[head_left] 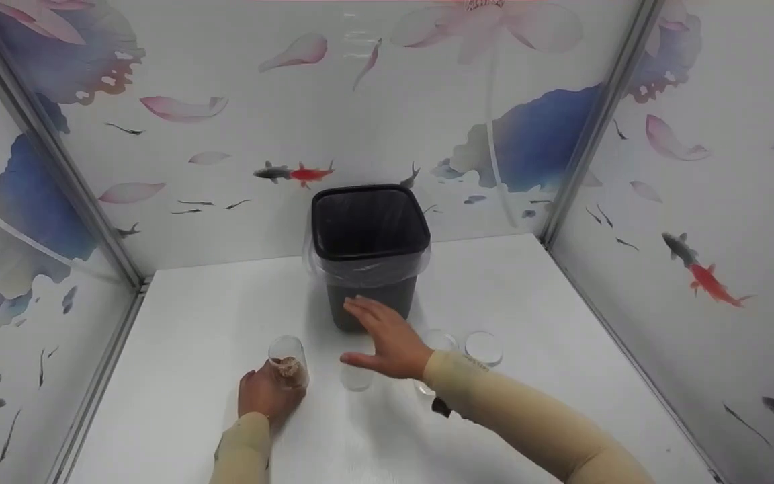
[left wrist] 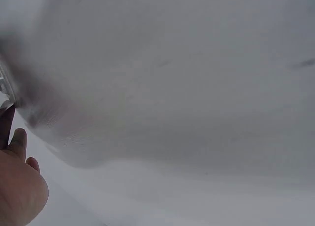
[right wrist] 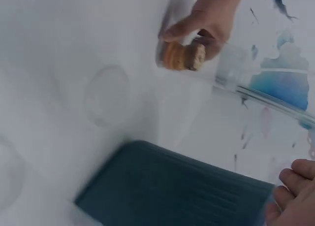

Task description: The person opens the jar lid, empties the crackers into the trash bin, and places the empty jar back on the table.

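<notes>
My left hand (head_left: 271, 393) grips a clear cup or jar (head_left: 291, 349) standing on the table, with fingers and thumb around its side. Inside it are brownish, crumbly-topped contents (right wrist: 184, 56), orange lower down; their kind is unclear. My right hand (head_left: 390, 339) is held in front of the bin, thumb and fingers spread apart, holding nothing. A clear round piece (head_left: 357, 380), perhaps a lid, lies below its thumb. At the edge of the left wrist view, part of my left hand (left wrist: 22, 186) shows by a clear rim.
A dark bin (head_left: 371, 296) with a clear plastic liner stands against the back wall. Right of my right hand lie clear round pieces (head_left: 484, 347), partly hidden by the forearm. Printed panels (head_left: 226, 134) enclose the white table (head_left: 179, 323) at the back and sides.
</notes>
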`<action>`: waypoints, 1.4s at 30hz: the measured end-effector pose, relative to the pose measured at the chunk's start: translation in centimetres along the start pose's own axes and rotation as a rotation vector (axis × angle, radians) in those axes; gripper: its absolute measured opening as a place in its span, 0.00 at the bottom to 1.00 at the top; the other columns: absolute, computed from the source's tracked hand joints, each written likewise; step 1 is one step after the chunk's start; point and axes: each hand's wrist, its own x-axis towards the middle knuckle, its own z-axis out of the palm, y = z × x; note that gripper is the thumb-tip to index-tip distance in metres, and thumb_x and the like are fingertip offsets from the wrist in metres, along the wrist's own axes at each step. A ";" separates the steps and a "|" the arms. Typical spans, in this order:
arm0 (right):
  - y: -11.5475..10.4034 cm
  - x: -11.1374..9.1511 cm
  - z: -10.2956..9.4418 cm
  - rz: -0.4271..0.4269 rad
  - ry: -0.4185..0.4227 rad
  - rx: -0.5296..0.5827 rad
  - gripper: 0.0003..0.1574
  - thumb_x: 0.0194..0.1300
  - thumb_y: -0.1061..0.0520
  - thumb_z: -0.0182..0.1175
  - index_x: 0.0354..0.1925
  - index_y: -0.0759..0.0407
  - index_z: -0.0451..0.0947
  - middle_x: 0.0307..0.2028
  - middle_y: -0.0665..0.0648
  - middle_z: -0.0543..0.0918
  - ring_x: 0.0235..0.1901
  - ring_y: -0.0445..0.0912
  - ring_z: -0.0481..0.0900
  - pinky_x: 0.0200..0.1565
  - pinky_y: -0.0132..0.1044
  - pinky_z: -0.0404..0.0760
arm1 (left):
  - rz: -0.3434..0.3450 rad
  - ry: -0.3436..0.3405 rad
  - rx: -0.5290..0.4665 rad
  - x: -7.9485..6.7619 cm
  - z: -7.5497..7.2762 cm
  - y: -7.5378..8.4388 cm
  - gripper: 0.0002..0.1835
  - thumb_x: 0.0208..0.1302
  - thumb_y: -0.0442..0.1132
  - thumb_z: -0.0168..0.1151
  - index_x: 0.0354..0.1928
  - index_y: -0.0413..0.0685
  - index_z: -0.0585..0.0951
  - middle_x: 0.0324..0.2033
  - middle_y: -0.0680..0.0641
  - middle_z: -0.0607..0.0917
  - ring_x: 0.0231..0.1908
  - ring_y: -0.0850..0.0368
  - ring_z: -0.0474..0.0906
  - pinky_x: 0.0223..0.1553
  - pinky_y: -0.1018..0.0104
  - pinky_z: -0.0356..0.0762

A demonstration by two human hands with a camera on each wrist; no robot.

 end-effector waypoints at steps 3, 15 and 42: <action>1.0 0.9 -3.2 -0.084 0.227 -0.028 0.55 0.64 0.29 0.60 0.75 0.59 0.58 0.73 0.56 0.63 0.72 0.50 0.57 0.70 0.48 0.58 | 0.011 0.016 0.009 0.0 0.0 -0.4 0.38 0.47 0.49 0.76 0.59 0.35 0.76 0.50 0.37 0.85 0.55 0.41 0.79 0.68 0.42 0.54; 11.2 4.0 -8.2 0.467 0.287 0.292 0.67 0.61 0.22 0.56 0.79 0.57 0.43 0.78 0.59 0.47 0.76 0.53 0.44 0.73 0.50 0.45 | -0.019 0.000 0.002 -0.4 0.5 -1.0 0.41 0.45 0.50 0.79 0.60 0.34 0.76 0.50 0.37 0.85 0.55 0.40 0.79 0.69 0.43 0.53; 13.2 5.3 -6.3 0.509 0.237 0.362 0.75 0.51 0.25 0.69 0.79 0.57 0.43 0.77 0.59 0.51 0.75 0.53 0.50 0.72 0.51 0.50 | -0.053 0.108 -0.151 1.4 -2.9 1.2 0.34 0.44 0.50 0.81 0.51 0.38 0.79 0.45 0.40 0.85 0.50 0.42 0.80 0.53 0.46 0.76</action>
